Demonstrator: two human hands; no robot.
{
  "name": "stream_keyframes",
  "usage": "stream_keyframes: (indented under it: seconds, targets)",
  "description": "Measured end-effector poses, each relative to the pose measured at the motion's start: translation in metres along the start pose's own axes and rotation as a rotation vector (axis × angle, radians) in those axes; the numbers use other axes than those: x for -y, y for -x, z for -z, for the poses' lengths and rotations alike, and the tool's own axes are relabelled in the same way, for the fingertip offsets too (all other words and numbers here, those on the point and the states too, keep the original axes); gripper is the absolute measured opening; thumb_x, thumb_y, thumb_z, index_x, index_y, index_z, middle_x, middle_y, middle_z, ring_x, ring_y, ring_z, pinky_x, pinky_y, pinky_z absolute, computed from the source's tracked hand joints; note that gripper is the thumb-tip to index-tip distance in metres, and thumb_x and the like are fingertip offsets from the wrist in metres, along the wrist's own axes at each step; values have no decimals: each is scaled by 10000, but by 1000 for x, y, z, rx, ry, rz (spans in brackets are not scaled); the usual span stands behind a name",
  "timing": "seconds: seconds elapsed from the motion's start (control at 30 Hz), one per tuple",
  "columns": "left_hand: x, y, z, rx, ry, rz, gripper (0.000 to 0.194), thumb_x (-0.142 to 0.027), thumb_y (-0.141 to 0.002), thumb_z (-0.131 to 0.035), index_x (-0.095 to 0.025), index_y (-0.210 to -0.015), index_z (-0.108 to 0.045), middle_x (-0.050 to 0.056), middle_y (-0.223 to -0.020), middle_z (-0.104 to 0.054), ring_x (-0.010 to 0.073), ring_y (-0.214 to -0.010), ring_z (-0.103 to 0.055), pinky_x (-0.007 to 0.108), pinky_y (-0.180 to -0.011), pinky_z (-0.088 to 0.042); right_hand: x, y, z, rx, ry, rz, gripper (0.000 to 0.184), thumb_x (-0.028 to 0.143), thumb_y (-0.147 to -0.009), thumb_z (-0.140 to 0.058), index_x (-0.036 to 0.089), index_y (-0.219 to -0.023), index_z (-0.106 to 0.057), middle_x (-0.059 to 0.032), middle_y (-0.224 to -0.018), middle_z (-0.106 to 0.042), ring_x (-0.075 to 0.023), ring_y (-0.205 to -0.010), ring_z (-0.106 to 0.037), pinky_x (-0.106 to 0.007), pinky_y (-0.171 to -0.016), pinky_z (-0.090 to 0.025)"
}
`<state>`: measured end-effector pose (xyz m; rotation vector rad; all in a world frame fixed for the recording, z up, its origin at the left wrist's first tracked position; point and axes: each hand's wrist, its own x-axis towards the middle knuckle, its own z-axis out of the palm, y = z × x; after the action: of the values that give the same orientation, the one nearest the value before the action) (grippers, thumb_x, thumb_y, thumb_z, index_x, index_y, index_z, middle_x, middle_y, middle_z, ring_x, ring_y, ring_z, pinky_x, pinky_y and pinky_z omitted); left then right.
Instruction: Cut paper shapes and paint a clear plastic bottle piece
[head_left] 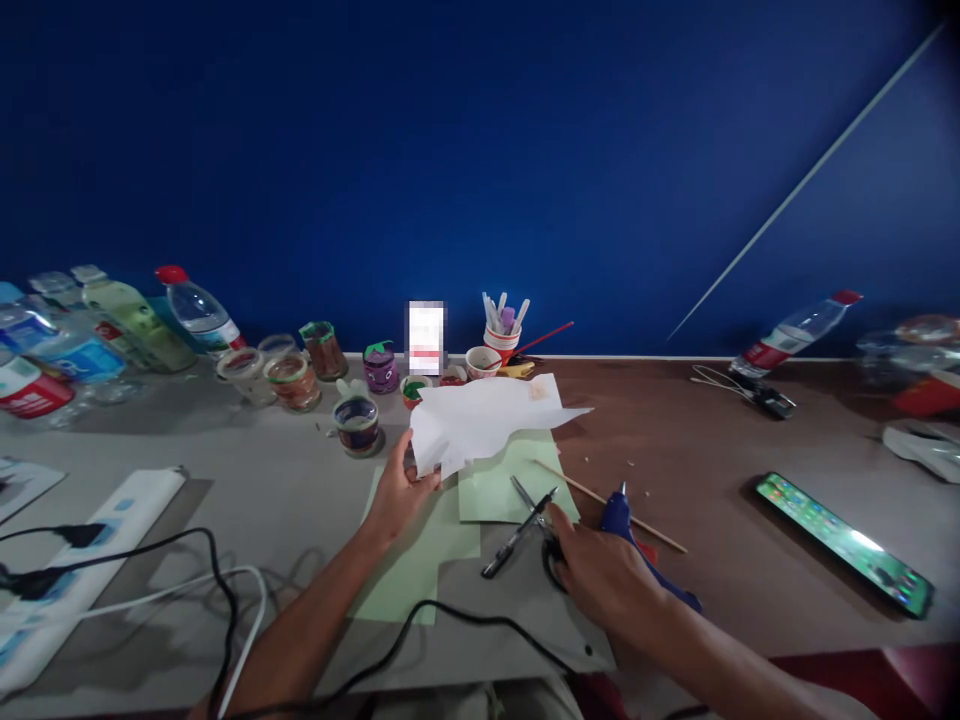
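Note:
My left hand (399, 492) pinches the near corner of a white sheet of paper (484, 418) and holds it up over pale green paper (502, 485) on the table. My right hand (596, 570) rests by the handles of black scissors (536, 512), its fingers curled on them; the blades lie open on the green paper. A black pen (510, 548) lies next to the scissors. A blue glue gun (622, 520) sits just right of my right hand, with a thin wooden stick (607, 497) behind it.
Small decorated jars and cups (358, 425) and a cup of pens (502, 335) line the back. Plastic bottles (135, 320) stand at left, one bottle (795, 335) lies at right. A lit phone (844, 542) is at right. A power strip (82, 560) and cables (225, 600) lie at left.

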<state>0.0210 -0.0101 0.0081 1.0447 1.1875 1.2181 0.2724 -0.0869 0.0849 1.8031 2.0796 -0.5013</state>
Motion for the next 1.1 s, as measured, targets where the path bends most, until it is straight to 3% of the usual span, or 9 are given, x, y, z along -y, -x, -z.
stream_keyframes:
  seconds: [0.1, 0.17, 0.3, 0.37, 0.5, 0.7, 0.9, 1.0, 1.1]
  targets:
    - [3, -3, 1, -88, 61, 2, 911, -243, -652, -791, -259, -1442, -336, 165, -1496, -390, 174, -816, -683, 333, -703, -581, -12, 4, 7, -46, 39, -1, 491, 76, -855, -474, 69, -1346, -478, -184, -1029, -737, -335, -948, -718, -363, -717, -495]
    - [2, -4, 1, -132, 169, 63, 914, -218, -649, -798, -276, -1432, -329, 152, -1501, -379, 161, -810, -682, 337, -725, -588, -17, 5, 14, -68, 77, 4, 410, 66, -848, -472, 85, -1250, -549, -180, -1054, -730, -329, -981, -707, -359, -746, -491]
    - [-1, -4, 3, -103, 310, 161, 716, -148, -702, -759, -233, -1326, -418, 76, -1142, -651, 182, -852, -692, 342, -797, -592, -20, 5, 29, -131, 179, 68, 317, 53, -843, -483, 94, -1124, -624, -200, -1131, -703, -330, -1079, -660, -372, -854, -466]
    - [-4, -3, 3, -61, 333, 207, 539, -111, -733, -725, -196, -1214, -496, 39, -943, -699, 189, -810, -703, 342, -793, -596, -18, 3, 34, -165, 218, 84, 310, 31, -838, -478, 93, -1093, -643, -208, -1089, -712, -332, -1061, -662, -388, -878, -453]
    - [-10, -2, 4, -42, 469, 294, 362, -29, -756, -681, -170, -1071, -569, 31, -868, -719, 160, -743, -706, 301, -740, -606, -16, 0, 39, -163, 201, 91, 281, 32, -837, -492, 81, -1063, -651, -221, -1070, -710, -345, -1063, -656, -405, -887, -443]
    - [-17, -1, 3, -20, 591, 357, 154, -16, -789, -653, -129, -893, -638, 39, -833, -722, 137, -730, -689, 257, -708, -600, -20, 2, 42, -80, 89, 103, 378, 127, -815, -579, 88, -1192, -580, -201, -1143, -692, -340, -1089, -649, -393, -874, -450]
    - [-15, 1, 1, -14, 688, 423, 112, -8, -806, -645, -116, -835, -655, 66, -829, -738, 160, -734, -700, 314, -758, -603, -32, 6, 29, -40, 25, 69, 278, 126, -800, -539, 142, -1069, -608, -160, -1032, -720, -319, -972, -685, -352, -748, -443]
    - [-14, 0, 1, -28, 729, 444, 105, -5, -806, -644, -109, -800, -652, 79, -822, -745, 180, -759, -716, 347, -799, -602, -46, 9, 21, -98, -116, 58, 241, 142, -786, -527, 181, -1016, -588, -101, -942, -714, -273, -888, -676, -326, -716, -427]
    - [-15, 0, 2, -9, 738, 460, 86, -14, -810, -645, -98, -810, -659, 96, -825, -750, 195, -780, -727, 363, -823, -600, -60, 10, 16, -204, -398, 61, 135, 180, -787, -494, 211, -911, -538, -26, -791, -657, -202, -732, -626, -295, -662, -419]
